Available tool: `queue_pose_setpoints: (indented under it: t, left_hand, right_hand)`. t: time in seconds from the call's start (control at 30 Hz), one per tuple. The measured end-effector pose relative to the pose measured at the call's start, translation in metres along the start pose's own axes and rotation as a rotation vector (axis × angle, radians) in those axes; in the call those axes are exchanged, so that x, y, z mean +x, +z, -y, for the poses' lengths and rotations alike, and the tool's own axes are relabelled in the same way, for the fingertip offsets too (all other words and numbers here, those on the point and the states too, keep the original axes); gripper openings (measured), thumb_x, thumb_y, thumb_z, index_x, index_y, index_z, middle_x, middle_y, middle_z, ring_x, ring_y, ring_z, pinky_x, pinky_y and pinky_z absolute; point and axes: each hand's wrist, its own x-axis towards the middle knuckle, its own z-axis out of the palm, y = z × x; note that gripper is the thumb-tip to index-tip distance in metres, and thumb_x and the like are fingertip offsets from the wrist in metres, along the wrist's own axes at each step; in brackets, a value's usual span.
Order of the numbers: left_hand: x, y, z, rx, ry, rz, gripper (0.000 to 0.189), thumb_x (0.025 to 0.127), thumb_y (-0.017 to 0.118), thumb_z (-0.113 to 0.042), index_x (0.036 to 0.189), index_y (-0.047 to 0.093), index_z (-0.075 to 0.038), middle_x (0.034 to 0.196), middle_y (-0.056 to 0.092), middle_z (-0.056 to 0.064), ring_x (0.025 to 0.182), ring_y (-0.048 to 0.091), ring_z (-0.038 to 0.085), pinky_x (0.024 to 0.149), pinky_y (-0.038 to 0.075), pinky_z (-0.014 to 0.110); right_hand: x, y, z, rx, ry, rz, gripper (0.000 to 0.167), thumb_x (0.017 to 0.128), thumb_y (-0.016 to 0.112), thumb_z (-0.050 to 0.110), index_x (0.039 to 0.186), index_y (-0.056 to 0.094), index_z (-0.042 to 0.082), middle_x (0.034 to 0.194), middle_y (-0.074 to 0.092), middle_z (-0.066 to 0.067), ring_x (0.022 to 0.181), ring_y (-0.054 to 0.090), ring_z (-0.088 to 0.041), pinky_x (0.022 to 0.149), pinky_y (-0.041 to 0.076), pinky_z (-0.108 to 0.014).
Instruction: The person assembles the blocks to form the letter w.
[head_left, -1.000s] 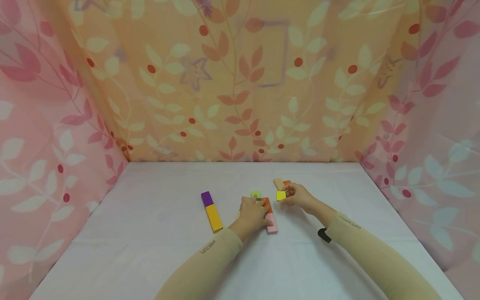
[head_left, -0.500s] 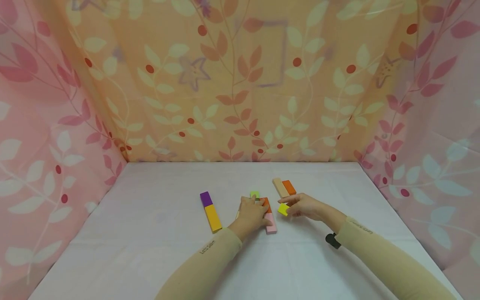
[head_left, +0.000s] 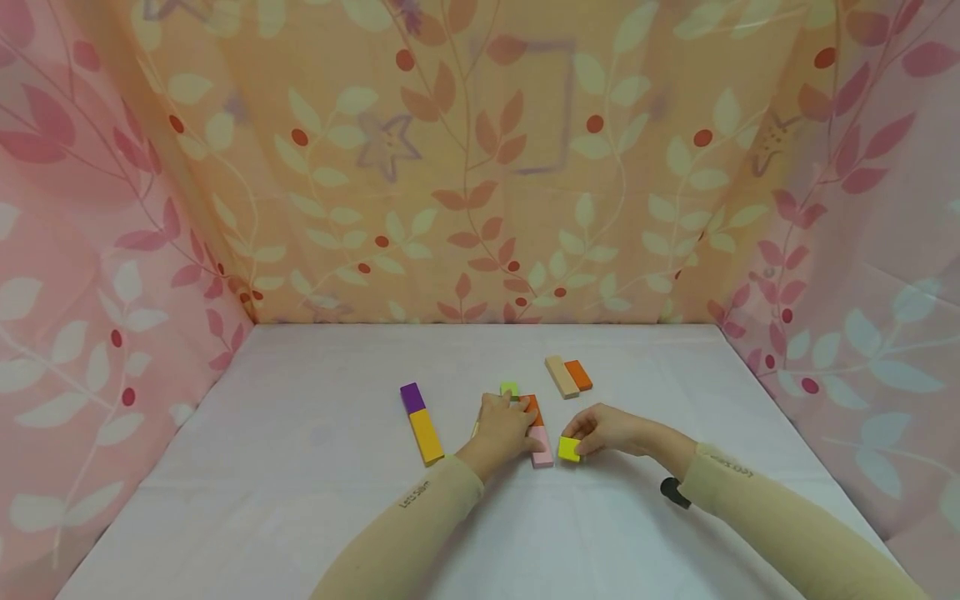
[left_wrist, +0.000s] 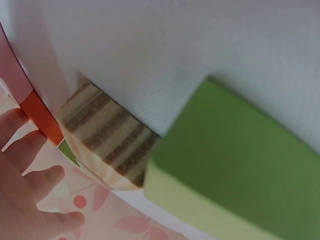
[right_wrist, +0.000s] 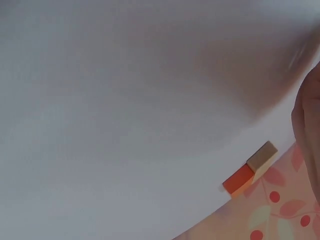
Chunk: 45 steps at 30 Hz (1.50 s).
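Observation:
In the head view my left hand (head_left: 501, 429) lies spread over a group of blocks, its fingers on an orange block (head_left: 535, 408) and its thumb at a pink block (head_left: 542, 448). A light green block (head_left: 509, 389) shows past its fingertips. The left wrist view has a large green block (left_wrist: 240, 160) beside a brown-striped block (left_wrist: 110, 132); my hand hides most of both from the head camera. My right hand (head_left: 611, 429) pinches a small yellow block (head_left: 569, 449) between thumb and fingers, just right of the pink one.
A purple block (head_left: 412, 397) and a yellow-orange block (head_left: 427, 437) lie end to end on the left. Farther back, a tan block (head_left: 562, 377) and another orange block (head_left: 578, 375) lie side by side. Patterned curtains (head_left: 480, 250) stand behind the white table (head_left: 300, 400).
My right hand has brought the yellow block toward me, from near the tan block to beside the pink block. My left hand has stayed in place.

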Motion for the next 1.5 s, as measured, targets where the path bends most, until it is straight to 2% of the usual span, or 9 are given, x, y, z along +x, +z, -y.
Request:
queue_pose_setpoints:
  t: [0.2, 0.43, 0.47, 0.5, 0.6, 0.7, 0.73, 1.23, 1.5]
  left_hand:
    - [-0.001, 0.000, 0.000, -0.001, -0.001, 0.009, 0.065, 0.083, 0.055, -0.068, 0.138, 0.056, -0.033, 0.146, 0.047, -0.010, 0.137, 0.040, 0.022, 0.096, 0.034, 0.045]
    - [0.000, 0.000, 0.001, -0.005, 0.004, 0.005, 0.066, 0.082, 0.055, -0.069, 0.137, 0.057, -0.033, 0.145, 0.048, -0.011, 0.137, 0.040, 0.022, 0.098, 0.034, 0.046]
    - [0.000, 0.000, 0.001, -0.007, 0.003, 0.004, 0.066, 0.082, 0.056, -0.069, 0.137, 0.057, -0.033, 0.145, 0.048, -0.010, 0.137, 0.040, 0.022, 0.098, 0.034, 0.046]
    - [0.005, 0.008, 0.001, -0.004, 0.009, -0.016, 0.067, 0.082, 0.055, -0.071, 0.137, 0.057, -0.033, 0.145, 0.048, -0.010, 0.137, 0.040, 0.023, 0.098, 0.033, 0.048]
    - [0.005, 0.008, 0.001, 0.003, 0.010, -0.023, 0.067, 0.081, 0.055, -0.071, 0.136, 0.058, -0.033, 0.144, 0.049, -0.010, 0.136, 0.041, 0.022, 0.096, 0.034, 0.046]
    - [0.003, 0.007, 0.000, 0.004, 0.010, -0.021, 0.067, 0.081, 0.054, -0.072, 0.137, 0.057, -0.033, 0.145, 0.048, -0.010, 0.136, 0.041, 0.022, 0.095, 0.034, 0.045]
    - [-0.001, -0.001, 0.000, -0.002, 0.005, -0.001, 0.066, 0.082, 0.055, -0.070, 0.137, 0.056, -0.033, 0.146, 0.048, -0.010, 0.136, 0.041, 0.022, 0.095, 0.035, 0.045]
    - [-0.001, -0.001, 0.001, -0.068, 0.007, 0.010, 0.067, 0.082, 0.058, -0.066, 0.138, 0.056, -0.030, 0.147, 0.046, -0.008, 0.138, 0.038, 0.024, 0.105, 0.032, 0.052]
    - [0.000, 0.001, 0.002, -0.048, 0.011, 0.001, 0.066, 0.082, 0.057, -0.067, 0.137, 0.057, -0.031, 0.146, 0.048, -0.009, 0.137, 0.040, 0.023, 0.094, 0.034, 0.045]
  right_hand:
    - [-0.003, 0.012, -0.003, -0.089, 0.018, -0.023, 0.021, 0.085, 0.069, -0.004, 0.106, 0.069, -0.003, 0.086, 0.065, -0.009, 0.079, 0.057, -0.018, 0.077, 0.054, -0.028]
    - [-0.004, 0.020, -0.008, -0.194, -0.003, -0.047, 0.017, 0.085, 0.067, 0.001, 0.102, 0.070, 0.004, 0.079, 0.057, -0.002, 0.071, 0.051, -0.016, 0.061, 0.044, -0.025]
    - [-0.004, 0.021, -0.009, -0.196, -0.005, -0.049, 0.016, 0.086, 0.067, 0.002, 0.102, 0.070, 0.005, 0.078, 0.056, -0.002, 0.069, 0.050, -0.016, 0.060, 0.042, -0.025]
    - [-0.003, 0.021, -0.009, -0.192, -0.009, -0.050, 0.015, 0.087, 0.067, 0.002, 0.101, 0.070, 0.005, 0.077, 0.055, -0.002, 0.068, 0.049, -0.015, 0.059, 0.041, -0.025]
    - [-0.002, 0.021, -0.010, -0.183, -0.021, -0.049, 0.013, 0.087, 0.067, 0.003, 0.099, 0.070, 0.006, 0.075, 0.053, -0.001, 0.067, 0.047, -0.015, 0.058, 0.038, -0.024]
    - [-0.001, 0.021, -0.010, -0.186, -0.036, -0.033, 0.012, 0.085, 0.069, 0.002, 0.097, 0.072, 0.006, 0.073, 0.052, -0.001, 0.068, 0.047, -0.015, 0.058, 0.036, -0.024]
    - [-0.001, 0.021, -0.010, -0.187, -0.039, -0.027, 0.012, 0.085, 0.070, 0.002, 0.096, 0.072, 0.005, 0.073, 0.051, 0.000, 0.068, 0.046, -0.015, 0.058, 0.036, -0.023]
    - [-0.002, 0.024, -0.004, -0.186, -0.014, -0.031, 0.013, 0.083, 0.072, 0.001, 0.095, 0.074, 0.006, 0.073, 0.048, -0.001, 0.073, 0.045, -0.017, 0.061, 0.034, -0.026]
    - [-0.001, 0.024, -0.004, -0.179, -0.018, -0.025, 0.013, 0.083, 0.072, 0.001, 0.095, 0.074, 0.005, 0.073, 0.049, 0.000, 0.073, 0.046, -0.017, 0.062, 0.035, -0.026]
